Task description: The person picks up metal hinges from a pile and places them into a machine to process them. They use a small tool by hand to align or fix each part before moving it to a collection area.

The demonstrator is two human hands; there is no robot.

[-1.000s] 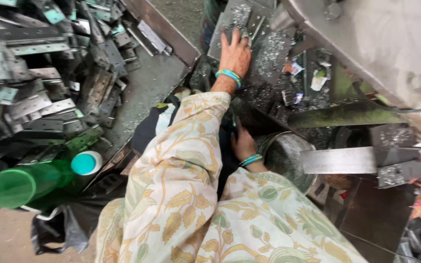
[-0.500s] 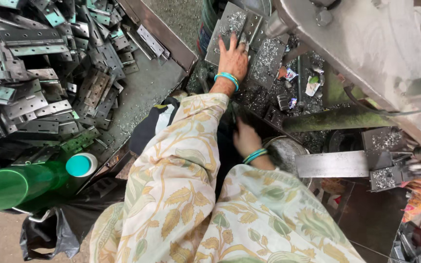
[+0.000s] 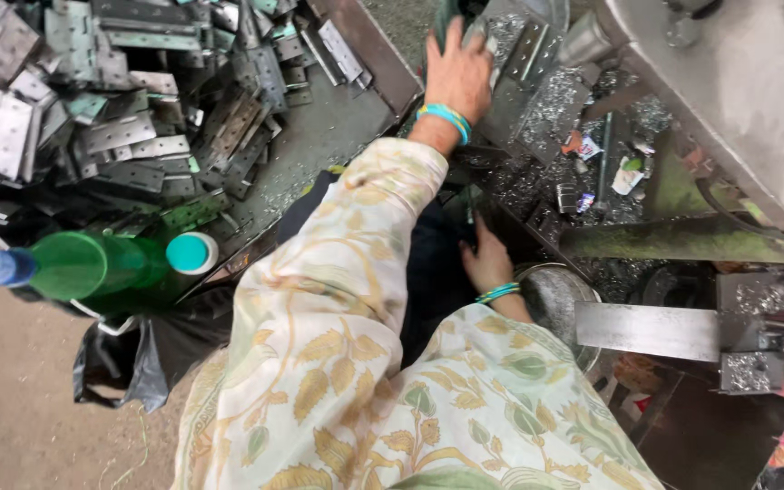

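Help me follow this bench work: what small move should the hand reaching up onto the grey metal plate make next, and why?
Probably close the left hand on the metal plate and draw it back. The palm lies flat on the plate's near edge amid metal shavings, with no grip visible yet. The right hand rests low beside the round metal container, holding nothing that shows.
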